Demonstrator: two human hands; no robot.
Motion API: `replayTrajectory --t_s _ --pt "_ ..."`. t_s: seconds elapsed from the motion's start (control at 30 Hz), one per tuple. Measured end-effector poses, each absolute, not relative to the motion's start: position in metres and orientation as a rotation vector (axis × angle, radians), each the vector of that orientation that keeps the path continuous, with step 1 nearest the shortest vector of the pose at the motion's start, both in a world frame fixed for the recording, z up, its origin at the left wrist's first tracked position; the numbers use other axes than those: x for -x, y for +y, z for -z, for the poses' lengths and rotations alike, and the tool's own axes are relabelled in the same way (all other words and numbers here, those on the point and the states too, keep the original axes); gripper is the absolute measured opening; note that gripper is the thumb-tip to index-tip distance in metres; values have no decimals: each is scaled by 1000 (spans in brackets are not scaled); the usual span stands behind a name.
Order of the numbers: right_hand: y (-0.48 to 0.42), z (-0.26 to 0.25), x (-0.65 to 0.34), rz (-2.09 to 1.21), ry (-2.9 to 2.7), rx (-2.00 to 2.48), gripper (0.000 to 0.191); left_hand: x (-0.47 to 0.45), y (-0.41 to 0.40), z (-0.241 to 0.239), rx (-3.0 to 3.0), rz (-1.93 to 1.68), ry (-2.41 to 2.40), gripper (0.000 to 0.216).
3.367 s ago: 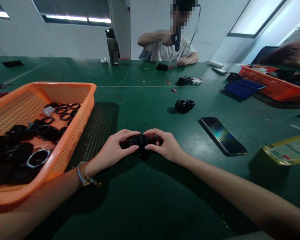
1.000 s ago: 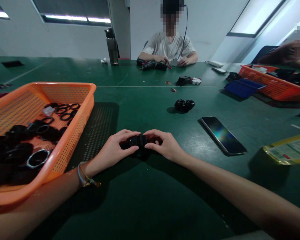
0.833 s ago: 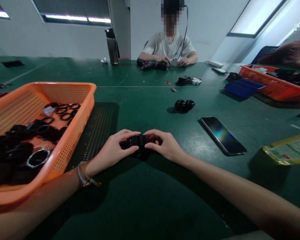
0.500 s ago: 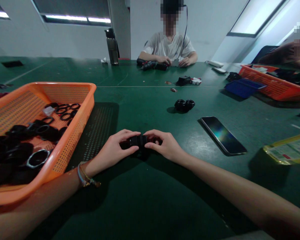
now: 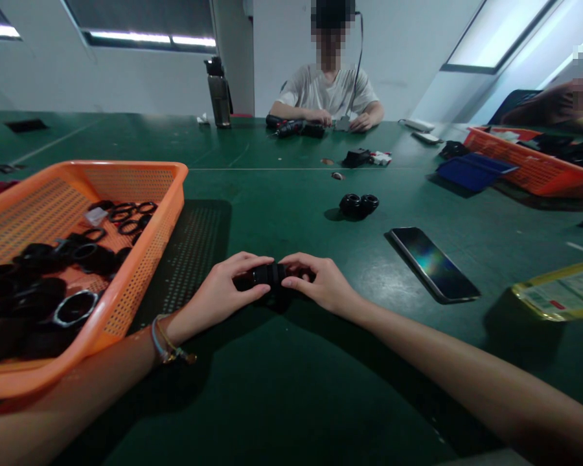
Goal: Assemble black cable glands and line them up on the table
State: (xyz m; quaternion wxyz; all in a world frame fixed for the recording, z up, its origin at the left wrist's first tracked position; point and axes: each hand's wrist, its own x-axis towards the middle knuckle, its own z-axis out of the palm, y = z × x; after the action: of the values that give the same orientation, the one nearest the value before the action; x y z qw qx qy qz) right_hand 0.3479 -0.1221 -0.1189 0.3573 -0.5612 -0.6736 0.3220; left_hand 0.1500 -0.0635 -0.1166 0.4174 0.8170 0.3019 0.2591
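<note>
Part in hand: black cylindrical piece [image 5: 268, 274], ribbed or stepped around its middle, smooth-looking; held between both hands, low at the table's near middle; contact with the tabletop cannot be told.
Axis: long axis lies crosswise, left to right, near level; both ends sit within the hands, so which end is which cannot be told.
Left hand [image 5: 230, 281]: thumb and forefinger pinch the piece's left portion; braided bracelet [image 5: 164, 343] at the wrist.
Right hand [image 5: 328, 281]: thumb and curled fingers pinch the right portion.
Table [image 5: 272, 395]: green, smooth, faintly glossy.
Orange basket [image 5: 143, 272]: perforated plastic, beside the left forearm; contains thin black rings [image 5: 129, 226], chunky black fittings [image 5: 93, 257], one bright-edged ring [image 5: 76, 307], a pale translucent packet [image 5: 96, 215].
Paired fittings [image 5: 359, 205]: two, glossy black, rounded, hollow, side by side beyond the hands.
Phone [image 5: 434, 264]: flat, glassy slab, right of the hands.
Blue tray [image 5: 476, 171]: shallow, beside a second orange basket [image 5: 539, 171] of dark items.
</note>
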Motion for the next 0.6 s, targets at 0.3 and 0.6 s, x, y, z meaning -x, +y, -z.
replayTrajectory --t_s 0.3,0.6 --pt "-123 119 -348 -818 -1750 1461 21 -151 -65 113 -2023 -651 766 37" --pt "-125 117 -349 -797 -1788 1438 39 -152 -64 112 -1929 -651 790 37"
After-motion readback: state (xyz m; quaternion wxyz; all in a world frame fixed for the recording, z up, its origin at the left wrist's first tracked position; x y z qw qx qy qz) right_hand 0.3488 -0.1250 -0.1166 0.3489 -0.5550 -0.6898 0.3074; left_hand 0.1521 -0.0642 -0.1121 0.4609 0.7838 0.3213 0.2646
